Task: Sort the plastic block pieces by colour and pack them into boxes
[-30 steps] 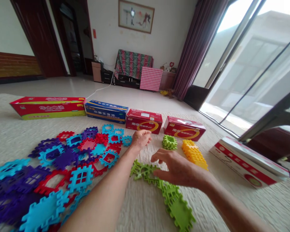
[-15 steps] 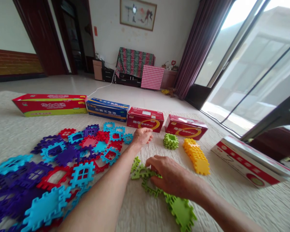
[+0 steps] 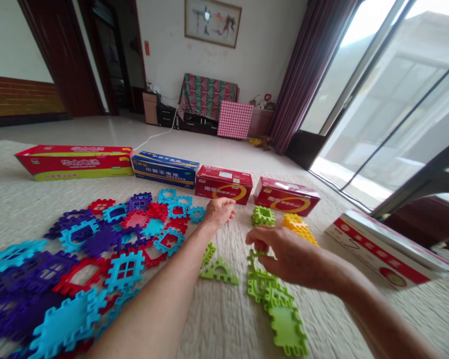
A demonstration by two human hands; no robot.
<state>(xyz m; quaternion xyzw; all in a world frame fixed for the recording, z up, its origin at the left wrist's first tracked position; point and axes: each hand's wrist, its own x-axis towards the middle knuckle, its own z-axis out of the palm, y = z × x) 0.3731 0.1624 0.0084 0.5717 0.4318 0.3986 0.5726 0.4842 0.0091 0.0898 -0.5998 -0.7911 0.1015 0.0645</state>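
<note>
My right hand (image 3: 290, 255) is raised over the cream mat, fingers pinched on a green interlocking tile (image 3: 255, 259) at its top edge. More green tiles (image 3: 280, 319) lie below it, and two loose green pieces (image 3: 217, 270) rest to its left. My left hand (image 3: 220, 211) lies on the mat as a loose fist, just in front of a red box (image 3: 223, 185); nothing shows in it. A small green stack (image 3: 263, 216) and a row of yellow tiles (image 3: 298, 226) sit beyond my right hand.
A spread of blue, purple and red tiles (image 3: 97, 244) covers the mat to the left. Boxes line the far edge: long red (image 3: 73, 162), blue (image 3: 165, 170), another red (image 3: 286, 196). A red-and-white box (image 3: 385, 248) lies at right. Glass doors stand beyond.
My right hand has closed on a green tile and lifted it up and to the right, away from the loose green pieces. My left hand has stayed put.
</note>
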